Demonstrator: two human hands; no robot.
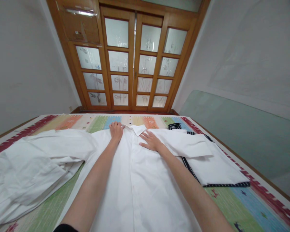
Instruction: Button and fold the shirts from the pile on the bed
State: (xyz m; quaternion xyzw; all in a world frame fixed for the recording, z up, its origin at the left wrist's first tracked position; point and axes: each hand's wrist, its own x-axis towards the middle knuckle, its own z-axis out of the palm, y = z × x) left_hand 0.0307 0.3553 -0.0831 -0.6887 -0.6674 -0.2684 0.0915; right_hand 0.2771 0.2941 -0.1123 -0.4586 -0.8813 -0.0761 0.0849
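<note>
A white button-front shirt point(132, 180) lies spread face up, its collar point(139, 129) at the far end and its sleeves out to both sides. My left hand point(116, 131) is closed at the left side of the collar, with fingers bent over the cloth. Flat on the shirt just right of the collar rests my right hand point(150, 141), fingers spread. Both forearms reach across the shirt front and cover parts of it.
Crumpled white cloth point(21, 174) lies at the left, meeting the shirt's sleeve. A folded white garment with black striped edging point(219, 167) is partly under the right sleeve. Beneath everything is a colourful patterned cover point(234, 206). Wooden glass-paned doors point(135, 64) stand beyond.
</note>
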